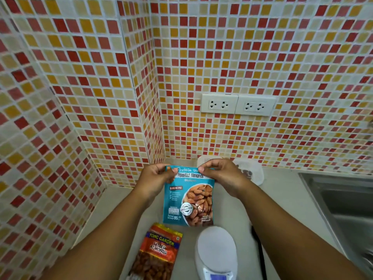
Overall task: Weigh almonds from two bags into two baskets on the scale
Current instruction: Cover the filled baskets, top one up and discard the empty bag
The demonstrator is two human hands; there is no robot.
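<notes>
Both the left hand [155, 175] and right hand [218, 172] pinch the blue bag's [188, 201] top edge. A sudden tear could scatter almonds past the scale [217, 247] below the hands.

Blue almond bag [188, 201] hangs between scale [216, 251] and baskets [250, 170].
</notes>
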